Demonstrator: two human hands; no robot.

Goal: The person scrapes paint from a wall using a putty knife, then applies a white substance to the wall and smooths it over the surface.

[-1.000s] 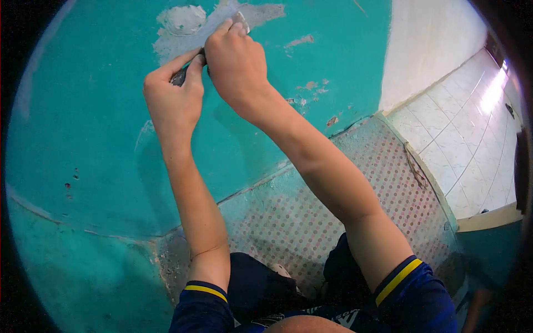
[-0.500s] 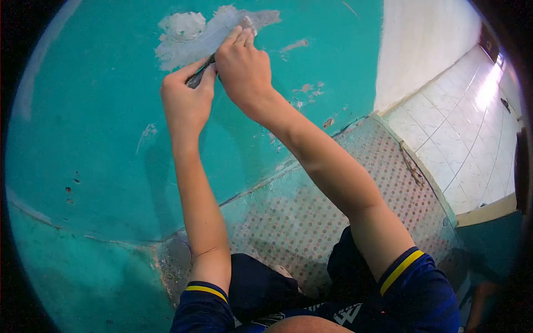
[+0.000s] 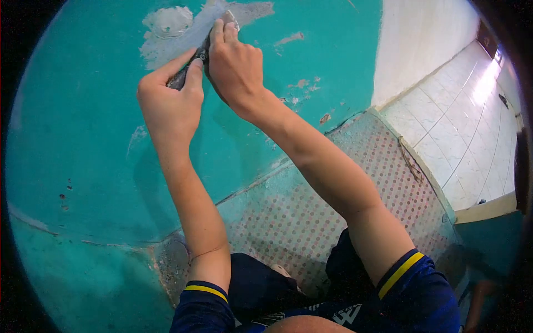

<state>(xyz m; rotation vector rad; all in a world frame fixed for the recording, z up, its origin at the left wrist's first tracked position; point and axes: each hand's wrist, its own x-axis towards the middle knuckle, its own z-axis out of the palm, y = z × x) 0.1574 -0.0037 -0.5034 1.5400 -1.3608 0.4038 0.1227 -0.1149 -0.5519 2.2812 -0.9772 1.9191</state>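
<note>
Both my hands are on a scraper with a dark handle [image 3: 179,80], held against the teal wall [image 3: 94,111]. My left hand [image 3: 172,105] is closed round the rear of the handle between thumb and forefinger. Farther up, my right hand [image 3: 236,69] grips the front, its fingertips by the pale blade [image 3: 231,21]. The blade lies at the edge of a grey filler patch [image 3: 194,33] on the wall. Left of it is a rounder whitish patch [image 3: 168,22]. My right hand hides the middle of the scraper.
Chipped spots [image 3: 302,86] mark the wall to the right of my hands. Below runs a dotted floor covering [image 3: 311,211] under my legs, bounded by a raised edge [image 3: 413,158]. Beyond lie white floor tiles [image 3: 444,127] and a white wall [image 3: 419,44].
Both hands and the scraper have shifted slightly left across the wall. The view has tilted a little, so the filler patch sits higher and farther left.
</note>
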